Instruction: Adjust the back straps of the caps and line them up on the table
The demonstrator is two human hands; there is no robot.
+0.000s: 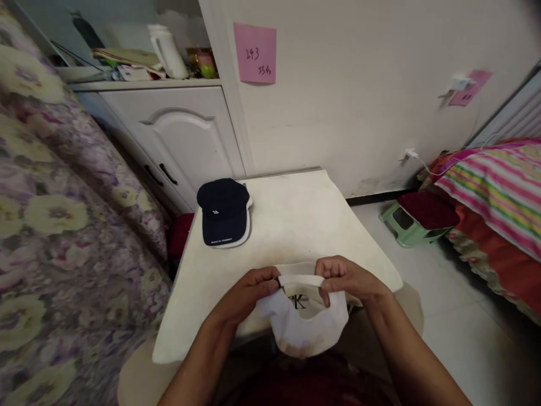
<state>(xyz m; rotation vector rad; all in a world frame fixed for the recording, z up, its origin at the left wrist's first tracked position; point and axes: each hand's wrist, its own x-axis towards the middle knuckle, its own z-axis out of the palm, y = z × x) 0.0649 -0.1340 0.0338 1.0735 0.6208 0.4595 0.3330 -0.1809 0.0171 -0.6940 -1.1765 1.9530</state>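
White cap (310,332) held between both hands at the near edge of the bench (291,220), its lower part overhanging that edge. Left fingers (270,285) grasp one end of the cap's strap (301,279), thumb on the near side. Right fingers (327,282) grasp the opposite end; one fingertip shows through the opening below the strap. Strap spans the gap between the hands.

Obscured: the remaining fingertips, behind the fabric. Dark print inside the opening is partly covered; a "K" is legible. Cap's far side is largely hidden. Navy cap (224,211) rests at the bench's far left, well apart from the hands, on top of a pale cap (243,239) showing only as a rim. Small lettering on the navy brim: not readable.

Pose: left forearm (203,344) and right forearm (401,338) rise from the lower frame edge, where both are cut off, and converge on the cap. Both hands are palm-inward, thumbs facing each other.
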